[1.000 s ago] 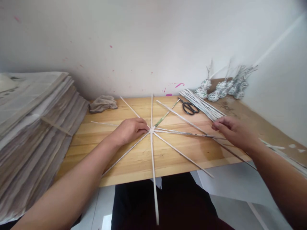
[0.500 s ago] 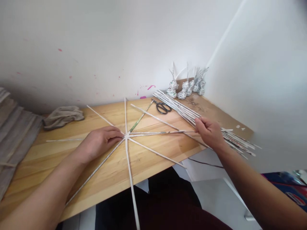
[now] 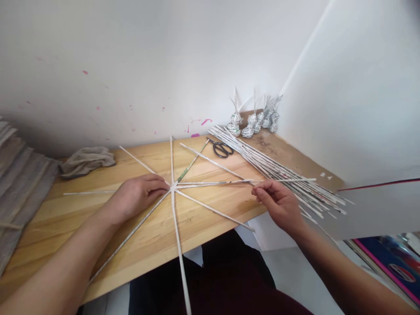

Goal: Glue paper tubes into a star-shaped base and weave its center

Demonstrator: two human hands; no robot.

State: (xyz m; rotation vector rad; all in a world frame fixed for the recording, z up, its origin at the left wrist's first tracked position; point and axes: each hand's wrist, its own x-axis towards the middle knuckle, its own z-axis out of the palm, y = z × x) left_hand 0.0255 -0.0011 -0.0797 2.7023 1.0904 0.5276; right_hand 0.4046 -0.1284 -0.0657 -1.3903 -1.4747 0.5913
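Note:
Several thin rolled-paper sticks cross in a star [image 3: 173,187] on the wooden table, their ends fanning out like spokes. At its left side, my left hand [image 3: 139,196] is closed, thumb and fingertips pinching a spoke close to the crossing. My right hand [image 3: 278,202] pinches a loose paper stick [image 3: 213,162] that slants over the right-hand spokes from upper left. This stick passes through the fingers and runs on beyond the hand toward the lower right. Two sticks [image 3: 210,183] pointing right pass just behind my right fingertips.
A bundle of paper sticks [image 3: 269,164] lies at right, partly over brown cardboard [image 3: 305,157]. Black scissors [image 3: 223,149] rest beside it. Woven paper figures [image 3: 251,124] stand in the corner. A crumpled cloth [image 3: 88,161] and a grey stack [image 3: 22,188] are on the left.
My right hand has moved left and slightly down, away from the bundle and the right-pointing sticks, and now grips the slanting loose stick. My left hand stays put.

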